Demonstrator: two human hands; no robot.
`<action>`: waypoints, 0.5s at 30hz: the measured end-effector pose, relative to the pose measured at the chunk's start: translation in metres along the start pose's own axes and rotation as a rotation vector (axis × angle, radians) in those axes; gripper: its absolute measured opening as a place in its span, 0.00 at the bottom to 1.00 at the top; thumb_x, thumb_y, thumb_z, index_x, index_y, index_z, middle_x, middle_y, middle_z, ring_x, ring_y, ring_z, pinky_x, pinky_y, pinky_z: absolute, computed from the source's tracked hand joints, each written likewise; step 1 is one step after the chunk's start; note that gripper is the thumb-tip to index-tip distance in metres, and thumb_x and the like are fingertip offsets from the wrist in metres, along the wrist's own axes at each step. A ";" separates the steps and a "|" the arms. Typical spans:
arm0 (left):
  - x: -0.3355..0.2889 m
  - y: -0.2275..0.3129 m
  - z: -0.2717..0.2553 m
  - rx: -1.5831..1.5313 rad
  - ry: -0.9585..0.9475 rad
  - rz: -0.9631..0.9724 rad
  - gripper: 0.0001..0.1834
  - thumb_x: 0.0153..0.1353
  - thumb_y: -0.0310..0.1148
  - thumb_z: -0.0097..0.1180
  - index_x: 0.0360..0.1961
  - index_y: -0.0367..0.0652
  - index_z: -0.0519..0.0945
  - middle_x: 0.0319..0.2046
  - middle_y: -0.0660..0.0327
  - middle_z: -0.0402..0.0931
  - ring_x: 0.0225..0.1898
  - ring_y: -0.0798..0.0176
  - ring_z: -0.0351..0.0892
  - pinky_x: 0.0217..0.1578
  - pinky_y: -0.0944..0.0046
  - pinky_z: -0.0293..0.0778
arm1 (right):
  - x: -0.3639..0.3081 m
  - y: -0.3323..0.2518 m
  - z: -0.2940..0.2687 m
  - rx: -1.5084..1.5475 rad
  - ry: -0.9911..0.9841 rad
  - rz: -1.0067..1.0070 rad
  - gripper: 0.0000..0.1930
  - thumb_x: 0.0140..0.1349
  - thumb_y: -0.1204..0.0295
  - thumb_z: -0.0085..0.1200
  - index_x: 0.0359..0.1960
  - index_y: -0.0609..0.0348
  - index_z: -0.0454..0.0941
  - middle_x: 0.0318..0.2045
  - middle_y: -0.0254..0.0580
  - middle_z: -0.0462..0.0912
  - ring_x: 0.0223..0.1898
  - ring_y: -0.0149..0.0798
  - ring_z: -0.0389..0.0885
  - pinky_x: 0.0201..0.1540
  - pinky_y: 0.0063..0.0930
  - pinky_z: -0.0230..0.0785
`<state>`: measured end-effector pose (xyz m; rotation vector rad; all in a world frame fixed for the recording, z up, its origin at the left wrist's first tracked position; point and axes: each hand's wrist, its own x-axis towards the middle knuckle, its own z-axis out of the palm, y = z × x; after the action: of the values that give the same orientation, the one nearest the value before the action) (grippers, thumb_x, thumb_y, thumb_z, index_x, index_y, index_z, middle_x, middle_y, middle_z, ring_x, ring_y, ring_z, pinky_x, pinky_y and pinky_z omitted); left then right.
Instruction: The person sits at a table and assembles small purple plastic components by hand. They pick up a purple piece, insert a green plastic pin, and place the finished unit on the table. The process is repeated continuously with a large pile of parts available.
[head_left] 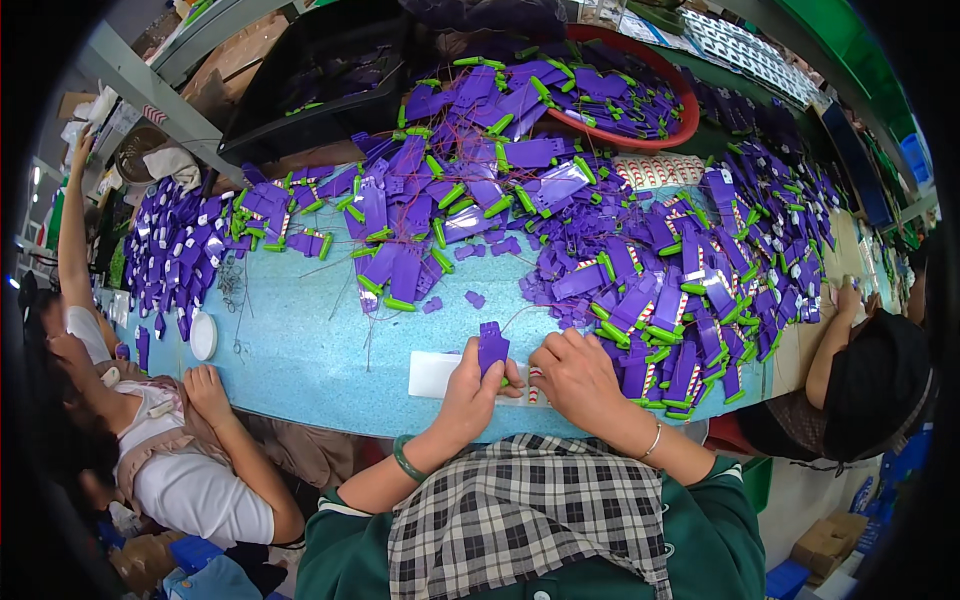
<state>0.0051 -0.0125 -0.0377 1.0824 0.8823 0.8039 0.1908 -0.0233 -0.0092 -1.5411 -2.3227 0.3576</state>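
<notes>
Blue tabletop edge (312,418) runs near the left fingers (467,366) holding a purple piece (491,345).

Held piece (491,348) purple, heaped pieces (408,268) purple with lime-green ends (400,304), tabletop (290,310) pale speckled blue, basin (690,112) red, bin (300,132) black, label sheet (660,172) white with red marks, lap cloth (530,520) black-and-white plaid, sleeve (715,515) dark green, bangle (402,458) green

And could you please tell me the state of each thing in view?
Left hand: closed on purple piece
Purple piece: held
Right hand: fingers bent, grip unclear
Red-and-white strip: partly covered by right hand
White sheet: lying flat
Red basin: heaped with purple-and-green pieces
Black bin: open, holding purple pieces
</notes>
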 end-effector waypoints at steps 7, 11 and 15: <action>-0.002 -0.003 0.001 -0.061 0.007 -0.014 0.12 0.72 0.30 0.37 0.53 0.38 0.61 0.37 0.58 0.71 0.40 0.64 0.76 0.44 0.61 0.79 | 0.003 0.000 0.004 0.055 0.090 -0.017 0.06 0.48 0.72 0.61 0.28 0.51 0.77 0.26 0.32 0.75 0.33 0.38 0.73 0.36 0.34 0.61; -0.002 -0.004 0.001 -0.105 0.014 -0.033 0.14 0.72 0.31 0.37 0.54 0.37 0.61 0.37 0.58 0.70 0.41 0.63 0.76 0.46 0.60 0.79 | 0.004 0.005 0.008 0.041 0.128 -0.084 0.05 0.49 0.73 0.58 0.28 0.51 0.77 0.25 0.31 0.75 0.32 0.37 0.73 0.36 0.34 0.60; -0.001 -0.004 0.001 -0.120 0.020 -0.039 0.14 0.71 0.30 0.37 0.54 0.36 0.62 0.37 0.58 0.70 0.41 0.64 0.76 0.46 0.60 0.78 | 0.009 0.007 0.004 0.139 0.144 -0.106 0.03 0.51 0.73 0.55 0.28 0.52 0.76 0.25 0.34 0.75 0.32 0.38 0.73 0.36 0.34 0.61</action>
<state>0.0062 -0.0146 -0.0406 0.9504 0.8588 0.8259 0.1915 -0.0121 -0.0144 -1.3281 -2.2080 0.3613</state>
